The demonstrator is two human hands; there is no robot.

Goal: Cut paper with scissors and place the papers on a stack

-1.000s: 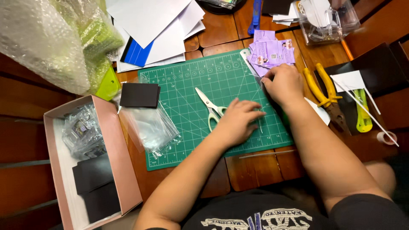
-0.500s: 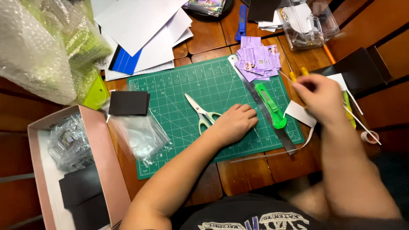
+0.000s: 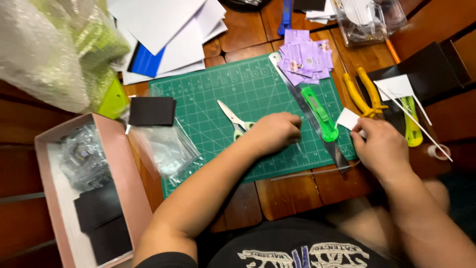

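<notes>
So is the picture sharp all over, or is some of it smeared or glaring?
Head view: the cutting mat and scissors are fairly sharp; the right hand and the bubble wrap at top left look motion-smeared; lighting is even, with no harsh glare.

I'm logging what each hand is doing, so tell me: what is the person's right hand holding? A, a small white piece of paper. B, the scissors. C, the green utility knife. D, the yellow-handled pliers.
A: the right hand pinches a small white piece of paper at the mat's right edge, while the scissors, green utility knife and yellow-handled pliers lie untouched by it.
</notes>
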